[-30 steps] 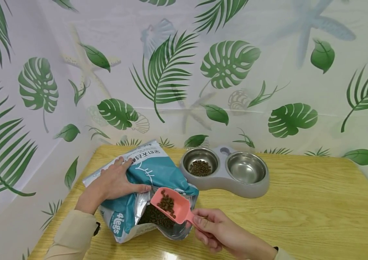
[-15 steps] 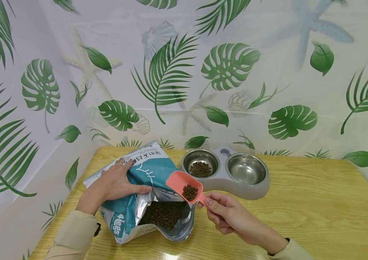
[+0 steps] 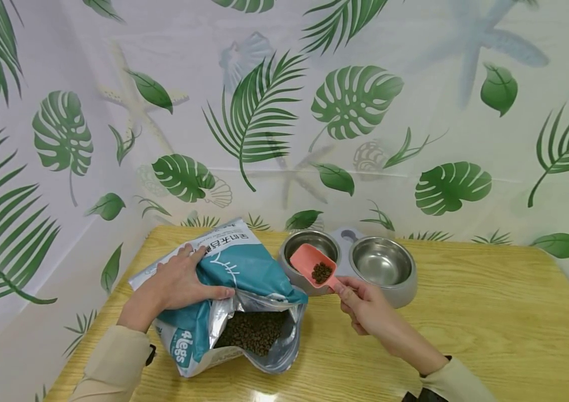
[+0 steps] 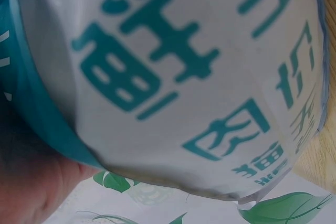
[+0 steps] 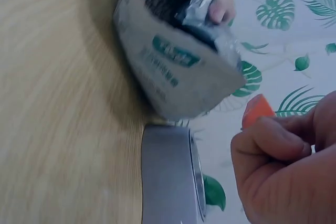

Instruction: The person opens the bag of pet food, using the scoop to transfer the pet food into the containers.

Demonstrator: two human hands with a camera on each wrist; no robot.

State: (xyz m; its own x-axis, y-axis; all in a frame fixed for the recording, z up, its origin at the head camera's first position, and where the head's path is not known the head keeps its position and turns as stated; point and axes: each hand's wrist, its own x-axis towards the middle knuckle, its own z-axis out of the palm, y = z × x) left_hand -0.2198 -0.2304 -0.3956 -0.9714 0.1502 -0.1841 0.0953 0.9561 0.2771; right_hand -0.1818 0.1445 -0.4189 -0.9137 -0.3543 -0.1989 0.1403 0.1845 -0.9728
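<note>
My right hand [image 3: 372, 310] pinches the handle of a coral-pink scoop [image 3: 305, 258], its thumb on top. A small heap of brown kibble [image 3: 321, 273] lies in the scoop, toward the handle. The scoop hangs over the left steel bowl [image 3: 317, 239] of a grey double feeder [image 3: 387, 292] and hides most of it. My left hand [image 3: 176, 282] rests spread on a teal and white pet food bag [image 3: 244, 262], the thumb stretched out beside its mouth. The bag leans with its silvery opening toward me, and more kibble [image 3: 254, 332] shows inside.
The right steel bowl [image 3: 382, 261] holds no kibble. The feeder stands near the back edge of the wooden table [image 3: 485, 312], just right of the bag. A leaf-patterned backdrop [image 3: 390, 33] rises behind and to the left.
My right hand has carried the scoop from the bag's mouth up and right to over the left bowl. The kibble in it has gathered near the handle. My left hand stays on the bag.
</note>
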